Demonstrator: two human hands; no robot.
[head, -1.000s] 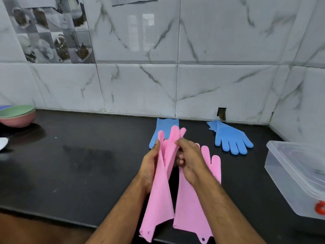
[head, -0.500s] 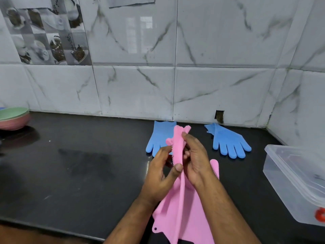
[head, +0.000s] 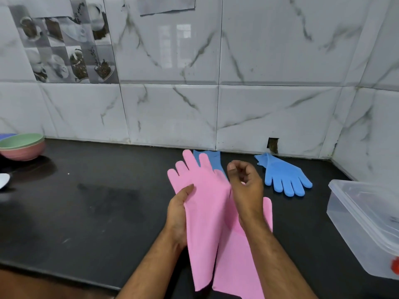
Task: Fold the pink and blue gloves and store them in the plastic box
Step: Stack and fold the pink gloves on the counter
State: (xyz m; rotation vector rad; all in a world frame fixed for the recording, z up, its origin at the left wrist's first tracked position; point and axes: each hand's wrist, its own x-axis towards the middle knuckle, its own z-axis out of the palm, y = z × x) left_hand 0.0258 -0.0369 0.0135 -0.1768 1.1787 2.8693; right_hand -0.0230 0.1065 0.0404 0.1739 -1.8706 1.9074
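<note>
My left hand grips a pink glove by its left edge and holds it up flat, fingers pointing away. A second pink glove lies on the black counter under it, partly hidden by my right forearm. My right hand touches the held glove's right edge with curled fingers; I cannot see whether it pinches it. One blue glove lies by the wall. Another blue glove is mostly hidden behind the pink one. The clear plastic box stands at the right.
Stacked green and pink bowls sit at the far left of the black counter, with a white object at the left edge. A tiled wall closes the back and right. The counter's front edge runs near my forearms.
The pink glove, held narrow and edge-on between both hands before, is now spread flat and facing me. My right hand has shifted to its right edge.
</note>
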